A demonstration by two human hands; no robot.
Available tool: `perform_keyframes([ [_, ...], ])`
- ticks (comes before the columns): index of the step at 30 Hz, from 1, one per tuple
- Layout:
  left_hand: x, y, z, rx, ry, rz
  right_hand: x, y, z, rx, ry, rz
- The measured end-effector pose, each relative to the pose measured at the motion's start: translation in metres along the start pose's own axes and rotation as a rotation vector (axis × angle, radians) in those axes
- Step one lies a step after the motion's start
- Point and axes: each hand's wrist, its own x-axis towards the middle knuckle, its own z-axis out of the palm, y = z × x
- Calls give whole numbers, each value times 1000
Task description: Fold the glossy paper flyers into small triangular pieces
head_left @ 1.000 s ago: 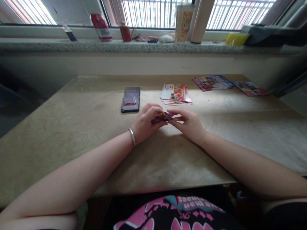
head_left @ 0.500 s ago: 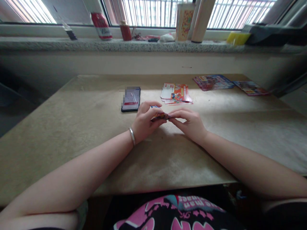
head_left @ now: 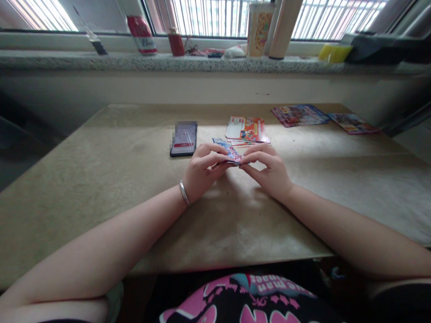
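Observation:
Between both hands, just above the table, is a small blue and pink printed packet (head_left: 232,152), thin and flat, its upper face now in view. My left hand (head_left: 207,168), with a silver bangle at the wrist, is closed on its left side, fingers over the top and thumb beneath. At the right end, the fingertips and thumb of my right hand (head_left: 266,166) pinch its edge. The fingers cover part of the packet. Just beyond lies a small pile of orange and white printed cards (head_left: 248,129).
A phone (head_left: 184,139) lies left of the cards. Two piles of colourful printed packets, one fanned (head_left: 299,115) and one smaller (head_left: 352,123), rest at the table's back right. On the stone windowsill (head_left: 202,63) stand a red can (head_left: 142,36), a red bottle (head_left: 176,42) and a tall cup (head_left: 260,30).
The packet has tilted, so its blue and pink face shows where mostly a dark edge was seen. My right hand's fingers have risen slightly over it. Both hands stay in about the same place.

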Motion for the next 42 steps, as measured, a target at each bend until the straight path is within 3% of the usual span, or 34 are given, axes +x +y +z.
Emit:
perform_keyframes([
  [6, 2, -2, 0, 0, -23, 83, 4, -2, -5, -73, 53, -215],
  [12, 1, 5, 0, 3, 14, 85, 5, -6, -8, -170, -9, -275],
  [22, 1, 3, 2, -92, 3, 11, 5, 2, -8, -175, -29, -226],
  [29, 1, 3, 4, -80, 24, 44, 5, 0, -7, -180, 8, -243],
  [42, 0, 1, 4, -63, 11, 29, 2, 1, -6, -142, 39, -94],
])
